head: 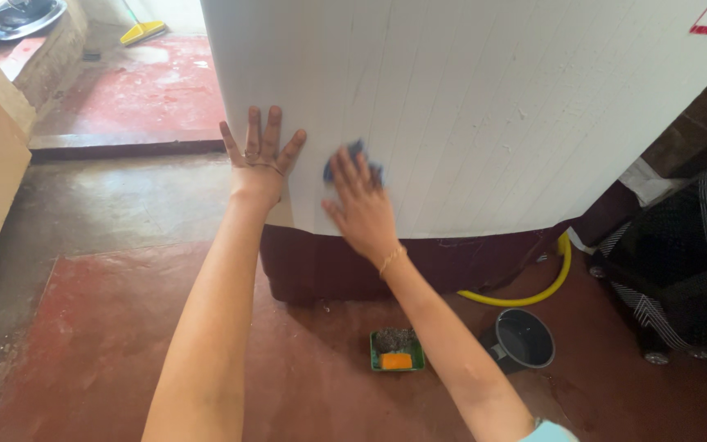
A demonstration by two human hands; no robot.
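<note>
Head view, looking down at the side of a white ribbed appliance cabinet standing on a red cement floor. Far left, a raised step leads to a second floor area where a yellow dustpan lies. The left hand rests flat against the white panel near its left edge, fingers spread open and holding nothing; it appears to brace the body. Just to its right, the right hand presses a blue cloth against the panel, the fingers laid over the cloth and curled lightly on it, so that only its upper edge shows. Below both hands runs the cabinet's dark maroon base. On the floor near the base sits a small green tray holding a dark scouring pad and an orange bar; to its right stand a dark round bucket and a curved yellow hose. Judged from the panel, wiping is under way in the lower left part: faint specks and marks remain on the right-hand area, and the maroon base looks untouched.
</note>
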